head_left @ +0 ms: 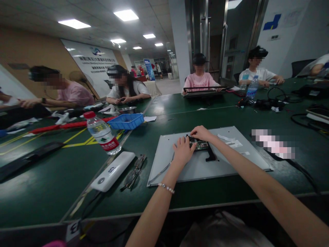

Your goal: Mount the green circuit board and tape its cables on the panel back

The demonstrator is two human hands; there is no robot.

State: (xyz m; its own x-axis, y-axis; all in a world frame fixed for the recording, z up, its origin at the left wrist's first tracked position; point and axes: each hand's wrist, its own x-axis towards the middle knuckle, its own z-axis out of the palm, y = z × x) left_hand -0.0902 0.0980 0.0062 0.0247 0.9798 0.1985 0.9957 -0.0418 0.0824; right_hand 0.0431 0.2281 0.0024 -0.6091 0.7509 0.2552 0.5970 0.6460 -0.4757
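Note:
A flat grey metal panel (231,161) lies face down on the dark green table (180,116) in front of me. Near its middle sits a small green circuit board (202,145) beside a black bracket (210,155). My left hand (183,151) rests palm down at the board's left edge, its fingers curled onto it. My right hand (202,132) reaches over the board's far edge, fingertips bent down and pressing on it. A bead bracelet (166,187) circles my left wrist. What the fingertips grip is too small to make out.
To my left are a water bottle (102,133), a white power bank (113,170), folded glasses (133,174) and a blue tray (126,120). Cables (298,168) trail at the right. Several other people sit working around the table's far and left sides.

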